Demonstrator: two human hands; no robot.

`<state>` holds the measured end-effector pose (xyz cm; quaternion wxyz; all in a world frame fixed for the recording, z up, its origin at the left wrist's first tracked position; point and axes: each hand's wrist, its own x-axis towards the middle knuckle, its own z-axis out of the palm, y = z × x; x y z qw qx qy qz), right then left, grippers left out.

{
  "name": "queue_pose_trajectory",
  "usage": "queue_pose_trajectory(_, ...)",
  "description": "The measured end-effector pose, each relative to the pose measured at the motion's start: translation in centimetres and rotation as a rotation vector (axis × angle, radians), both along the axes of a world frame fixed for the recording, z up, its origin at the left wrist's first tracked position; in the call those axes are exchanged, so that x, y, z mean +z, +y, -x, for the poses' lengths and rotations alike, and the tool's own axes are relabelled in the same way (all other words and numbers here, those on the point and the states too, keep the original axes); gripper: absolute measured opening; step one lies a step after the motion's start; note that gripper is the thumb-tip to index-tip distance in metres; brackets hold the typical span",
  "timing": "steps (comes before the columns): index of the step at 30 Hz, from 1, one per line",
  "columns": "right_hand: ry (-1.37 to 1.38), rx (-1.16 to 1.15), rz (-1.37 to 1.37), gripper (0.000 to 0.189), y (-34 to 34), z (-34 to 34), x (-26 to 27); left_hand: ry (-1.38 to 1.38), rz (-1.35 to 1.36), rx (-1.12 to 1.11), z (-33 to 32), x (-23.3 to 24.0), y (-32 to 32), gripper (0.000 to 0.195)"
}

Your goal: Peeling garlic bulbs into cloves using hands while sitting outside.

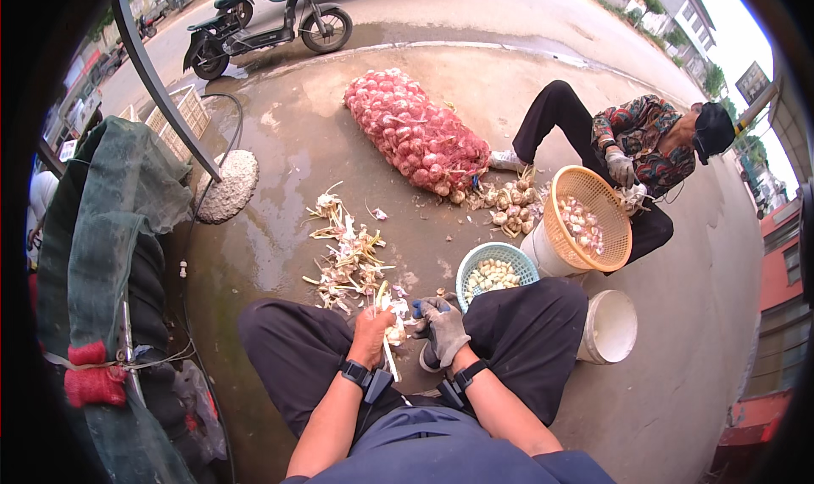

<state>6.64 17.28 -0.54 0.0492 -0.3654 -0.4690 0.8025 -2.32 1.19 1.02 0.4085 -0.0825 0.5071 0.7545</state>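
My bare left hand [372,333] grips a garlic bulb [395,335] by its stem, between my knees. Papery skin peels away around the bulb, and a pale length of stem points down below it. Close on the bulb's right side is my right hand [443,329], in a grey work glove with some blue at the fingers. Its fingers are curled, and whether they pinch anything is hidden. Just beyond my right knee stands a light blue plastic colander [467,263] holding peeled garlic cloves [493,274]. Garlic stems and skins [350,255] lie heaped on the ground ahead of my left knee.
A red mesh sack of garlic [413,131] lies ahead, with loose bulbs [512,205] by its end. An orange basket [556,214] of cloves tilts on a white bucket [540,249]. Another white bucket [610,328] stands right. A seated co-worker [642,134] handles garlic. A post [159,83] rises left.
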Motion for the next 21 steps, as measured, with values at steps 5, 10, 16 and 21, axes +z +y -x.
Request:
queue_pose_trajectory(5,-0.013,-0.739,0.477,0.042,5.9,-0.3,-2.6,-0.015,-0.085,0.071,0.3,-0.8,-0.5,0.012)
queue_pose_trajectory(10,0.038,-0.483,0.556,0.045,3.2,-1.5,-1.4,0.040,-0.086,0.153,0.3,-0.9,-0.3,0.012)
queue_pose_trajectory(16,-0.042,0.351,-0.657,0.032,-2.3,-0.2,3.2,0.054,-0.006,0.127,-0.1,-2.7,-0.3,0.014)
queue_pose_trajectory(21,-0.077,0.723,-0.840,0.031,-3.1,1.1,4.0,0.194,0.261,-0.012,0.2,-3.6,-1.1,0.017)
